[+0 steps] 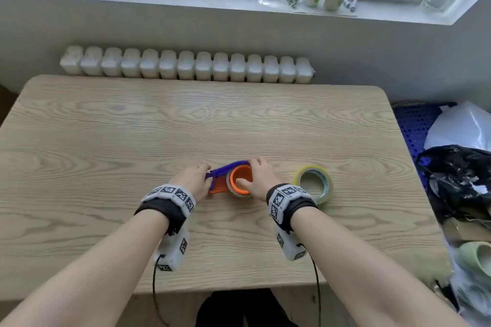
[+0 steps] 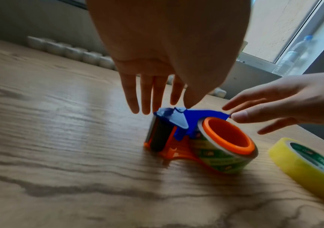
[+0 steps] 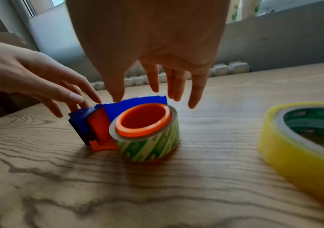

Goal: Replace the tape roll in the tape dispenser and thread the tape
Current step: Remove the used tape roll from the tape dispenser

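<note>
Forearms are filling the near edge of the head view, reaching up toward the middle of the wooden surface (image 1: 106, 127), which is carrying everything the job needs. Largest among the loose things, the yellow tape roll (image 1: 314, 183) is lying flat at about three o'clock from the dispenser, near but apart from it, probably parked within reach as the replacement. At the centre, the tape dispenser (image 1: 225, 176) is lying on its side with its orange hub facing up and a nearly spent, green-printed roll (image 2: 223, 158) sitting around that hub, so the old roll looks not yet removed. Its blue guard and cutter end are pointing toward nine o'clock. The left hand (image 1: 194, 180) is hovering at that cutter end with fingers straight and spread, gripping nothing, likely getting ready to steady the body. The right hand (image 1: 259, 178) is arching over the hub from three o'clock, fingers likewise extended and apart; from above the thumb seems to be dipping into the hub, though the wrist views are showing the fingertips just short of the plastic, so contact is unclear. Judging by this, lifting the worn roll off comes first.
</note>
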`<state>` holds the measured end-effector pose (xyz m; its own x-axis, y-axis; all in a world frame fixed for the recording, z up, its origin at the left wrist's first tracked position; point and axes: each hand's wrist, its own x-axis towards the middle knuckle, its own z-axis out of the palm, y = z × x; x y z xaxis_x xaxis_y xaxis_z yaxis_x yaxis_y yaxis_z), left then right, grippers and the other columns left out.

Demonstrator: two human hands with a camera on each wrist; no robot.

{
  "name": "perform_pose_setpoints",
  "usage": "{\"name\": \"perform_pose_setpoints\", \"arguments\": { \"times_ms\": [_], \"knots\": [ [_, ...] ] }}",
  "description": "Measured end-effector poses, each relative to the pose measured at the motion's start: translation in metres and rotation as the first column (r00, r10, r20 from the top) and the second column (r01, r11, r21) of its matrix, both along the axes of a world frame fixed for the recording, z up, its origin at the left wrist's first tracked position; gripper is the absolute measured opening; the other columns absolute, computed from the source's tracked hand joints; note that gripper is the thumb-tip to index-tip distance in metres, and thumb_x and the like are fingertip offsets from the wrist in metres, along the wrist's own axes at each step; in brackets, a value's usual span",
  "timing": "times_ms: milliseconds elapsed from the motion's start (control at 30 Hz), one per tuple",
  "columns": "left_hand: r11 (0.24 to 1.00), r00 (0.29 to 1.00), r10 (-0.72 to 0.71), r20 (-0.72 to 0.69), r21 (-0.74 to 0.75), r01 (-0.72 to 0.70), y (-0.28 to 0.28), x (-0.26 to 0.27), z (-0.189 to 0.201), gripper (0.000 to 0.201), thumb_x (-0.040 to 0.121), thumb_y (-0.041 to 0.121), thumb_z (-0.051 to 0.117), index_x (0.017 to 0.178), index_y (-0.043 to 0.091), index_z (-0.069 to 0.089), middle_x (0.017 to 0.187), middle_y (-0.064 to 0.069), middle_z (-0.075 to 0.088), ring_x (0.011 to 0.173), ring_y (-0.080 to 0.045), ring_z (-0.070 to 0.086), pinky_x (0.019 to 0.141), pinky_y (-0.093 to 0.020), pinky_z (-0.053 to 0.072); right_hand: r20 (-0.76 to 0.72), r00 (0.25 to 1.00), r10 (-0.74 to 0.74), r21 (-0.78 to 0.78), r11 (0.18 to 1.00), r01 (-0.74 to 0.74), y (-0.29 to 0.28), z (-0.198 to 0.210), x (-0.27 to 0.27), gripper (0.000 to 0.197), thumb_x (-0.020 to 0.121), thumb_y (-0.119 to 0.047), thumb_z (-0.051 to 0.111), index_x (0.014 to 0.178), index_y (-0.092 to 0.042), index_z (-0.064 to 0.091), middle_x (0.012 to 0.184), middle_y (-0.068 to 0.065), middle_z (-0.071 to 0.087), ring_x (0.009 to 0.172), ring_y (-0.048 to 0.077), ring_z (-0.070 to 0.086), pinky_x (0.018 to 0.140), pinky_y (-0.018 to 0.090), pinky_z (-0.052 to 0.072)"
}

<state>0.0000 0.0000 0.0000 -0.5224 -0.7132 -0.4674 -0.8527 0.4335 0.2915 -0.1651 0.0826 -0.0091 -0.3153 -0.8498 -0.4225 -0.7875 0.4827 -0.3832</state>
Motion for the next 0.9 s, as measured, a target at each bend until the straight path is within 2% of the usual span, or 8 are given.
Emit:
{"name": "perform_pose_setpoints", "arguments": {
  "times_ms": [133,233,433,633,700,766,866,900],
  "knots": [
    [0.998,0.999,0.032,-0.019,0.058,-0.031,0.000,0.001,-0.017,0.037,0.095,0.031,0.042,0.126,0.011,0.048,0.120,-0.017,0.062,0.110,-0.034,0.058,0.088,-0.039,0.046,0.104,0.993,-0.053,0.070,0.996,0.046,0.004,-0.018,0.003,0.107,0.065,-0.051,0.076,0.146,-0.023,0.012,0.150,0.013,0.022,0.140,0.030,0.027,0.111,0.045,0.032],
    [0.994,0.994,0.066,-0.081,0.097,-0.058,0.000,0.001,-0.027,0.034,0.095,0.030,0.043,0.120,0.008,0.048,0.121,-0.018,0.059,0.108,-0.035,0.058,0.088,-0.040,0.047,0.128,0.991,-0.048,0.046,0.998,0.043,0.005,-0.028,0.005,0.115,0.061,-0.041,0.082,0.147,-0.024,0.007,0.148,0.013,0.024,0.137,0.031,0.032,0.111,0.041,0.033],
    [0.990,0.979,0.104,-0.173,0.109,-0.086,0.000,0.003,-0.031,0.032,0.094,0.028,0.047,0.117,0.006,0.051,0.120,-0.018,0.060,0.107,-0.034,0.057,0.083,-0.034,0.041,0.102,0.992,-0.068,0.009,0.998,0.068,0.004,-0.034,0.009,0.109,0.063,-0.028,0.082,0.145,-0.021,0.011,0.142,0.014,0.031,0.128,0.036,0.041,0.105,0.043,0.039],
    [0.964,0.956,0.213,-0.204,0.203,-0.172,0.001,0.007,-0.032,0.038,0.092,0.035,0.051,0.118,0.008,0.053,0.120,-0.013,0.063,0.111,-0.029,0.058,0.092,-0.034,0.042,0.101,0.994,-0.040,-0.051,0.998,0.046,0.010,-0.029,0.007,0.102,0.058,-0.027,0.080,0.140,-0.022,0.020,0.133,0.012,0.040,0.122,0.032,0.045,0.099,0.043,0.044],
    [0.928,0.929,0.310,-0.203,0.279,-0.248,0.005,0.006,-0.028,0.039,0.092,0.040,0.051,0.115,0.009,0.054,0.113,-0.012,0.064,0.108,-0.030,0.058,0.088,-0.033,0.042,0.091,0.996,-0.019,-0.069,0.997,0.026,0.015,-0.025,0.008,0.099,0.058,-0.027,0.080,0.139,-0.023,0.023,0.131,0.009,0.041,0.119,0.030,0.047,0.094,0.044,0.047],
    [0.886,0.899,0.393,-0.193,0.340,-0.314,0.009,0.005,-0.024,0.040,0.091,0.044,0.049,0.112,0.011,0.051,0.098,-0.008,0.063,0.102,-0.030,0.059,0.080,-0.030,0.039,0.078,0.997,-0.013,-0.098,0.995,0.021,0.020,-0.019,0.008,0.099,0.058,-0.027,0.080,0.139,-0.023,0.023,0.131,0.008,0.042,0.118,0.029,0.048,0.092,0.044,0.049],
    [0.860,0.874,0.441,-0.202,0.374,-0.348,0.015,0.002,-0.016,0.047,0.091,0.050,0.046,0.117,0.010,0.049,0.089,-0.001,0.061,0.093,-0.027,0.058,0.078,-0.029,0.035,0.078,0.997,-0.026,-0.141,0.989,0.036,0.024,-0.008,0.004,0.099,0.060,-0.028,0.079,0.141,-0.023,0.021,0.132,0.008,0.041,0.121,0.027,0.046,0.092,0.042,0.049],
    [0.855,0.870,0.449,-0.204,0.381,-0.352,0.015,0.000,-0.014,0.044,0.090,0.052,0.045,0.107,0.012,0.054,0.087,0.000,0.062,0.091,-0.027,0.058,0.077,-0.030,0.036,0.073,0.997,-0.028,-0.154,0.987,0.039,0.025,-0.003,0.002,0.099,0.061,-0.028,0.079,0.141,-0.023,0.021,0.133,0.007,0.041,0.122,0.027,0.045,0.092,0.041,0.049]
  ]
}}
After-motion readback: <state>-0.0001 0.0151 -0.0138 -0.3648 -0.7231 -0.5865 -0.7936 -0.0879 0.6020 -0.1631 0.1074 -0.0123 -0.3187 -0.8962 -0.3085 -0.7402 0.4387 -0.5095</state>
